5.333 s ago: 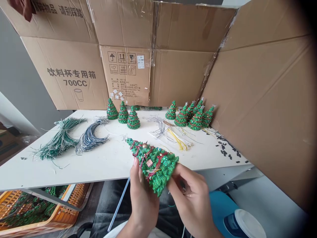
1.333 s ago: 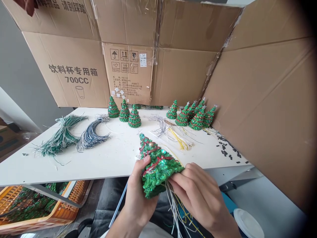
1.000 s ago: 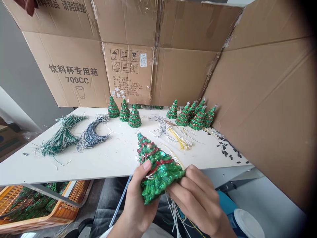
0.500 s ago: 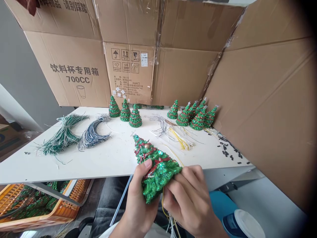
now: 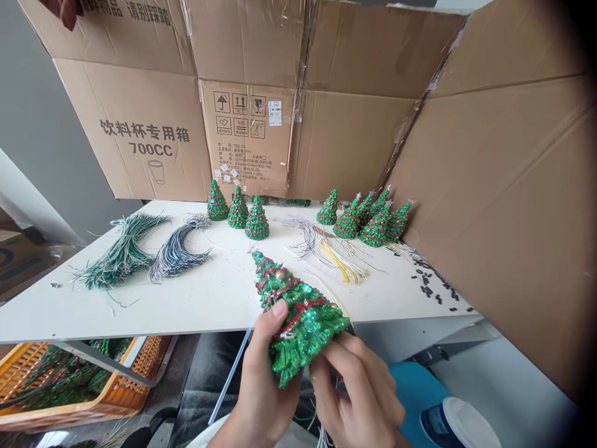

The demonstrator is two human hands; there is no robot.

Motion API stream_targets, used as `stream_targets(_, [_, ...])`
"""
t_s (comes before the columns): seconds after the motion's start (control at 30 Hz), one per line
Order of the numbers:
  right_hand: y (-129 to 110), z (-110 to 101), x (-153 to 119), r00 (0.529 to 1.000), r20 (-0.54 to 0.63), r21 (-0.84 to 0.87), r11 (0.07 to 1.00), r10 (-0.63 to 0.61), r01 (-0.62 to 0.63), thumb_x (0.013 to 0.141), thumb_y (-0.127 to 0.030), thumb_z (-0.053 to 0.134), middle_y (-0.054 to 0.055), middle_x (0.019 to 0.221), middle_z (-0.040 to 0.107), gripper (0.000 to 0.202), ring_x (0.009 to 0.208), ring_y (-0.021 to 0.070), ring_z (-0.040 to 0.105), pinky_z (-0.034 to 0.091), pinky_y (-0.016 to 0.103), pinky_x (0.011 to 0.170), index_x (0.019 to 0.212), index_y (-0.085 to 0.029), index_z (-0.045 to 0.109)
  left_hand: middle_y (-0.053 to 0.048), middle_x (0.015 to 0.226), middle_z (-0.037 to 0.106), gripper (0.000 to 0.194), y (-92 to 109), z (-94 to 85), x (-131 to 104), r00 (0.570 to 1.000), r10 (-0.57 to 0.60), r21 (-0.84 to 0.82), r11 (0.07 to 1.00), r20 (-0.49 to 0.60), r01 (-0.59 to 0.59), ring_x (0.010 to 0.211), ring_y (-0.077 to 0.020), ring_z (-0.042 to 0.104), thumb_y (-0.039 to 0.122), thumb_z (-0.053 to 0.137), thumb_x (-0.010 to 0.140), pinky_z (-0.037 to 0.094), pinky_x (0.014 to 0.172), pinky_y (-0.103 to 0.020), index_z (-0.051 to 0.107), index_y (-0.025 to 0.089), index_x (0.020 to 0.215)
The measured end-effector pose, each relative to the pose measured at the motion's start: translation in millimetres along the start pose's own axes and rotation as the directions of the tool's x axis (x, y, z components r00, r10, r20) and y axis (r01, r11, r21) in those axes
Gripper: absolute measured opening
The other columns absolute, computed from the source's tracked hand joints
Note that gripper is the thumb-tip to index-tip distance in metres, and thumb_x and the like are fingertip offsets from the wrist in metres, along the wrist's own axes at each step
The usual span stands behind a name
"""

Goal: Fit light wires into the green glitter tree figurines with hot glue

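Note:
A glittery green Christmas tree ornament [image 5: 298, 317] with red garland lies tilted in my left hand [image 5: 261, 373], its star tip pointing up and left. My left thumb presses on its front while the other fingers pass behind it. At the tree's base, my right hand [image 5: 359, 392] has its fingers curled up against the underside; what they pinch there is hidden. Thin white wires [image 5: 323, 437] hang below, close to my right hand. Beyond the ornament, a bundle of yellow and white wires [image 5: 342, 264] rests on the white table [image 5: 224, 308].
Several small trees [image 5: 257, 219] stand along the back, with more starred ones [image 5: 374, 227] at right. Green wires [image 5: 119, 255] and blue wires [image 5: 180, 252] lie left. Small black pieces [image 5: 426, 289] are scattered right. Cardboard [image 5: 354, 143] walls the back. An orange basket [image 5: 116, 389] sits below.
My right hand has shifted lower, its fingers moving further under the tree's base. The yellow wire that hung beside its fingers is no longer visible there. My left hand keeps its hold.

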State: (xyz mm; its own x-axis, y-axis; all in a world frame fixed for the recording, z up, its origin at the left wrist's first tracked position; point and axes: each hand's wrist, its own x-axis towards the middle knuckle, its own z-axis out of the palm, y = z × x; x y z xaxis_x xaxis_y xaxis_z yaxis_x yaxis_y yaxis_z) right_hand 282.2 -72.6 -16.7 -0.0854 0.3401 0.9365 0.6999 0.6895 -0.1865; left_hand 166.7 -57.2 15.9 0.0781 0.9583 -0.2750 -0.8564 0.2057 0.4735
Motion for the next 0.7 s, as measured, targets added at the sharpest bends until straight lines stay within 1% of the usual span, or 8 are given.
stream_targets(0.07, [-2.1, -0.3, 2.4, 1.0, -0.025, 0.01, 1.0, 0.019, -0.019, 0.099, 0.007, 0.065, 0.004, 0.079, 0.077, 0.039, 0.061, 0.0198, 0.073, 0.062, 0.034, 0.058, 0.124, -0.02, 0.077, -0.005, 0.096, 0.087, 0.045, 1.4, 3.6, -0.8, 0.997, -0.028, -0.007, 1.0, -0.065, 0.028, 0.084, -0.0309, 0.084, 0.039, 0.106, 0.057, 0.071, 0.087, -0.044, 0.086, 0.021, 0.093])
stream_targets(0.13, [-2.5, -1.4, 6.9, 0.999, -0.048, 0.008, 1.0, 0.018, -0.017, 0.098, 0.009, 0.065, 0.002, 0.076, 0.076, 0.038, 0.059, 0.0189, 0.072, 0.06, 0.033, 0.057, 0.116, -0.023, 0.077, -0.007, 0.102, 0.088, 0.05, 1.6, 4.9, -1.3, 0.995, -0.045, 0.001, 0.999, -0.083, 0.046, 0.092, -0.0338, 0.085, 0.04, 0.107, 0.054, 0.071, 0.088, -0.044, 0.086, 0.022, 0.096])
stream_targets(0.23, [-1.6, -3.2, 13.5, 0.996, -0.092, -0.01, 1.0, 0.01, -0.011, 0.095, 0.012, 0.066, 0.001, 0.071, 0.075, 0.038, 0.058, 0.0189, 0.072, 0.06, 0.032, 0.057, 0.105, -0.024, 0.076, -0.008, 0.107, 0.088, 0.049, -0.7, 1.5, -0.5, 0.998, -0.06, 0.033, 0.998, -0.032, 0.061, 0.105, -0.0355, 0.084, 0.043, 0.106, 0.061, 0.07, 0.093, -0.043, 0.086, 0.023, 0.101])
stream_targets(0.37, [0.4, -4.1, 15.4, 0.992, -0.13, -0.036, 0.999, 0.006, -0.011, 0.094, 0.01, 0.069, 0.0, 0.07, 0.073, 0.037, 0.058, 0.0191, 0.072, 0.059, 0.032, 0.055, 0.102, -0.025, 0.076, -0.007, 0.12, 0.087, 0.049, -5.7, -6.0, 2.4, 0.997, -0.057, 0.072, 0.996, 0.049, 0.053, 0.118, -0.0332, 0.081, 0.053, 0.102, 0.078, 0.068, 0.1, -0.041, 0.087, 0.025, 0.115])
stream_targets(0.43, [2.1, -3.6, 13.8, 0.988, -0.152, -0.042, 0.999, -0.002, -0.005, 0.094, 0.009, 0.071, 0.0, 0.07, 0.073, 0.035, 0.058, 0.0196, 0.071, 0.059, 0.033, 0.054, 0.1, -0.025, 0.077, -0.005, 0.123, 0.086, 0.048, -8.1, -7.9, 3.0, 0.998, -0.036, 0.082, 0.996, 0.045, 0.033, 0.119, -0.0312, 0.08, 0.056, 0.101, 0.081, 0.066, 0.104, -0.04, 0.087, 0.027, 0.116])
stream_targets(0.5, [4.1, -2.5, 12.1, 0.986, -0.169, -0.04, 0.999, -0.009, 0.002, 0.094, 0.008, 0.073, 0.001, 0.07, 0.072, 0.033, 0.058, 0.02, 0.07, 0.058, 0.035, 0.054, 0.099, -0.024, 0.078, -0.003, 0.126, 0.085, 0.048, -9.9, -7.7, 2.6, 1.0, -0.011, 0.084, 0.996, 0.005, 0.01, 0.122, -0.0298, 0.079, 0.057, 0.101, 0.081, 0.064, 0.107, -0.039, 0.087, 0.029, 0.117])
stream_targets(0.6, [6.5, -1.2, 10.7, 0.981, -0.189, -0.044, 0.998, -0.044, 0.036, 0.095, 0.007, 0.073, 0.002, 0.071, 0.07, 0.03, 0.061, 0.02, 0.068, 0.057, 0.037, 0.057, 0.101, -0.022, 0.08, -0.004, 0.136, 0.083, 0.055, -11.3, -3.4, 0.3, 0.998, 0.015, 0.118, 0.993, -0.055, -0.008, 0.133, -0.0316, 0.075, 0.059, 0.102, 0.081, 0.061, 0.113, -0.039, 0.084, 0.029, 0.123])
stream_targets(0.7, [7.1, -2.0, 10.1, 0.968, -0.229, -0.1, 0.992, -0.099, 0.078, 0.101, 0.001, 0.076, 0.003, 0.075, 0.07, 0.021, 0.065, 0.0191, 0.065, 0.055, 0.039, 0.062, 0.1, -0.019, 0.082, -0.006, 0.144, 0.08, 0.063, -11.2, 2.3, -1.4, 0.999, 0.053, 0.158, 0.986, -0.011, -0.05, 0.145, -0.0329, 0.069, 0.06, 0.097, 0.087, 0.056, 0.118, -0.041, 0.075, 0.03, 0.137])
